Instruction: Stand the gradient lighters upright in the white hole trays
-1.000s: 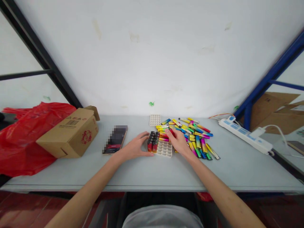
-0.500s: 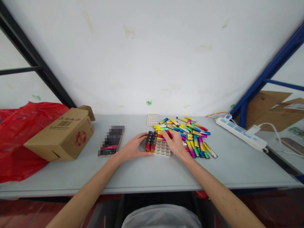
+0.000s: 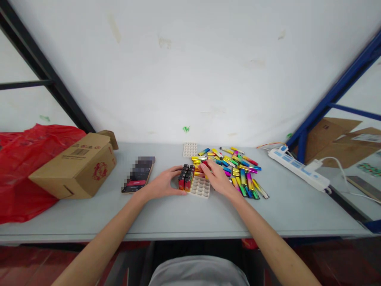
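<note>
Compared with a second ago, the whole view has swung slightly, so most things sit a little further left. A white wall (image 3: 190, 71) backs a pale grey surface (image 3: 178, 218). At the far left, a red plastic bag (image 3: 18, 174) slumps behind a cardboard box (image 3: 74, 165); at the far right lies a white power strip (image 3: 299, 169). Of the hands, the left (image 3: 163, 184) curves like a C, thumb and fingers apart, around the block's left side (how firmly it touches, I cannot tell). The right (image 3: 219, 178) has edged closer to the block, partly covering a pile of shiny multicoloured sticks (image 3: 243, 177). A phone (image 3: 141, 174) lies left of the hands. Between them is a pale cupped tray (image 3: 200, 187), with a smaller-looking one (image 3: 190, 149) behind. A block of upright red, black-topped pieces (image 3: 186, 177) stands at the tray's left side. Smallest, a red piece (image 3: 204, 163) is pinched in the right fingertips, just beside the block.
</note>
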Action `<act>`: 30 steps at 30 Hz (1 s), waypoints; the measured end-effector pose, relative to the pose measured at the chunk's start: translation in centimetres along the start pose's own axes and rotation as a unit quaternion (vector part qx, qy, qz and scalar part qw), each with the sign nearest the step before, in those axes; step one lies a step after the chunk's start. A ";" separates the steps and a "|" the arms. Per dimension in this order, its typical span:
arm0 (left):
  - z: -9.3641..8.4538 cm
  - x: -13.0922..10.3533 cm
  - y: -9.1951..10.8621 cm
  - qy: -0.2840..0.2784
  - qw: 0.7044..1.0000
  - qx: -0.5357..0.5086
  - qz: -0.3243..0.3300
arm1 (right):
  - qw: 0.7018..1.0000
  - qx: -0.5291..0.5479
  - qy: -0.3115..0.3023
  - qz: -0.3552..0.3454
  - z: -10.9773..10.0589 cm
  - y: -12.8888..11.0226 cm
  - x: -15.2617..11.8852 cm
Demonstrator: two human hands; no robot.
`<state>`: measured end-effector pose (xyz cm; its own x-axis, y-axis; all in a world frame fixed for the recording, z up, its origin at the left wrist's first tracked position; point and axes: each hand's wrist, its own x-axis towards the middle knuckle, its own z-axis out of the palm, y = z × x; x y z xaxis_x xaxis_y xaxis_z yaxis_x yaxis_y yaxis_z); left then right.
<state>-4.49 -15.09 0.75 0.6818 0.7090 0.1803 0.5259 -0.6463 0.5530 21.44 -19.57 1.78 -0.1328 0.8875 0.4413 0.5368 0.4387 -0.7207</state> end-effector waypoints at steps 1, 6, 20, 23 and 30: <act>-0.1 0.0 0.0 0.001 1.000 0.000 -0.001 | 1.000 -0.019 0.003 -0.023 -0.1 -0.1 0.0; -0.3 -0.1 0.2 0.008 1.000 -0.004 0.014 | 0.995 -0.093 -0.006 -0.032 -0.2 -0.3 -0.2; 0.0 -0.2 -0.1 0.011 1.000 -0.013 0.024 | 0.972 -0.184 -0.115 -0.094 -0.9 0.9 -0.5; 0.0 -0.9 -0.2 0.023 1.000 -0.012 0.014 | 0.981 -0.162 -0.060 -0.091 -2.5 1.6 -0.3; -0.1 -2.1 0.8 0.038 0.999 0.000 0.012 | 0.969 -0.220 -0.093 -0.068 -2.4 4.3 0.0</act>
<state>-5.49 -17.05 0.90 0.6536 0.7129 0.2540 0.5099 -0.6628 0.5483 25.76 -18.06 0.02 -0.3524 0.8541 0.3825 0.8018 0.4863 -0.3473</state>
